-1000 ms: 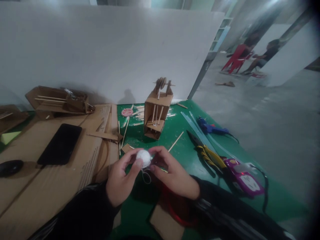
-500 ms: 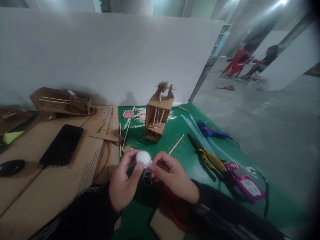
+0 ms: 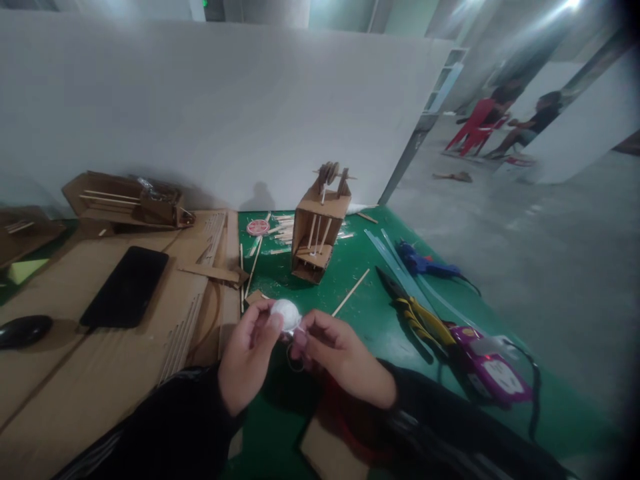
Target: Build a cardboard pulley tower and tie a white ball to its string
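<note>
A round white ball (image 3: 286, 315), apparently wound thread, sits between the thumb and fingers of my left hand (image 3: 249, 360). My right hand (image 3: 345, 353) is at the ball's right side, its fingertips pinched on the thin string that hangs in a small loop below. Beyond both hands, a cardboard model (image 3: 320, 230) with wooden sticks inside and cardboard discs on top stands upright on the green table (image 3: 280, 283). A loose stick (image 3: 351, 293) lies just past my right hand.
Pliers (image 3: 415, 313), a blue glue gun (image 3: 430, 260), clear glue sticks (image 3: 395, 263) and a purple power strip (image 3: 493, 367) lie right. Left, cardboard holds a black phone (image 3: 125, 287) and mouse (image 3: 25, 331). A person (image 3: 537, 123) sits far back.
My right hand's fingers have closed in slightly nearer the white ball, and the ball has tilted a little. The view has shifted slightly.
</note>
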The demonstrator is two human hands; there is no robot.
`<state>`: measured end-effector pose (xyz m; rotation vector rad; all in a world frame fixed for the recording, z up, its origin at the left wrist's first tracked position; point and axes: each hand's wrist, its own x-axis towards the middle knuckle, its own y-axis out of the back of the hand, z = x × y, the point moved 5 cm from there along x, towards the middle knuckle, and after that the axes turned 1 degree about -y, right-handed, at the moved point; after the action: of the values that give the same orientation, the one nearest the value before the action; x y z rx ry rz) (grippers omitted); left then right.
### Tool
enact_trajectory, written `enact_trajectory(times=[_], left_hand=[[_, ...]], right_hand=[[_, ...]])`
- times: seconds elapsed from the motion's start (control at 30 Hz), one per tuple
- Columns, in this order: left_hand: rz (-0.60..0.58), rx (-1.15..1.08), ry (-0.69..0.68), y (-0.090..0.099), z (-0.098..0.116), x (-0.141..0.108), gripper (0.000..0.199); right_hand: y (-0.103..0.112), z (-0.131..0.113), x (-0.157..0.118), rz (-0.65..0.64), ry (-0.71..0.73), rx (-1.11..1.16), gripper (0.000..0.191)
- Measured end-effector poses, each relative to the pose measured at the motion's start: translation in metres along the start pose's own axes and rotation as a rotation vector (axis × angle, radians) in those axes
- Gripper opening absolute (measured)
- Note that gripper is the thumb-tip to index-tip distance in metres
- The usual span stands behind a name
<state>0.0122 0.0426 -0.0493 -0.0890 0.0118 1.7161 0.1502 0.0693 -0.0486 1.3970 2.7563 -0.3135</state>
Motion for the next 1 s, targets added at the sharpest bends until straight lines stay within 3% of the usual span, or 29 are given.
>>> enact_trajectory(times=[0.1,0.23,0.37,0.53,0.6,0.63,0.7,0.8,1.0], left_hand=[[0.027,-0.16,0.076,0.004,-0.004,0.005,0.038],[-0.042,-0.32,0.18,0.0,-0.008,0.009,0.038],[-0.14,-0.229,0.251,-0.005,-0.019,0.005,0.045],[-0.287,0.013,0.156,-0.01,-0.018,-0.001,0.058],[-0.303,0.124,0.099,-0.011,-0.012,-0.004,0.059],[-0.302,0.174,0.082,-0.012,-0.009,-0.005,0.06],[-0.289,0.252,0.089,-0.012,-0.007,-0.007,0.061],[-0.239,0.339,0.121,-0.01,-0.008,-0.009,0.062],[-0.228,0.372,0.116,-0.008,-0.013,-0.008,0.059]], right_hand=[[0.007,-0.008,-0.002,-0.023,0.004,-0.043,0.03],[0.026,-0.022,0.0,0.114,0.078,-0.136,0.031],[0.038,-0.026,0.003,0.211,0.122,-0.19,0.028],[0.044,-0.027,0.006,0.309,0.137,-0.271,0.02],[0.042,-0.027,0.005,0.273,0.119,-0.275,0.02],[0.038,-0.027,0.004,0.216,0.115,-0.256,0.03],[0.027,-0.026,0.001,0.038,0.122,-0.194,0.052],[0.011,-0.022,-0.004,-0.17,0.152,-0.207,0.058],[0.011,-0.028,-0.004,-0.045,0.231,-0.556,0.025]])
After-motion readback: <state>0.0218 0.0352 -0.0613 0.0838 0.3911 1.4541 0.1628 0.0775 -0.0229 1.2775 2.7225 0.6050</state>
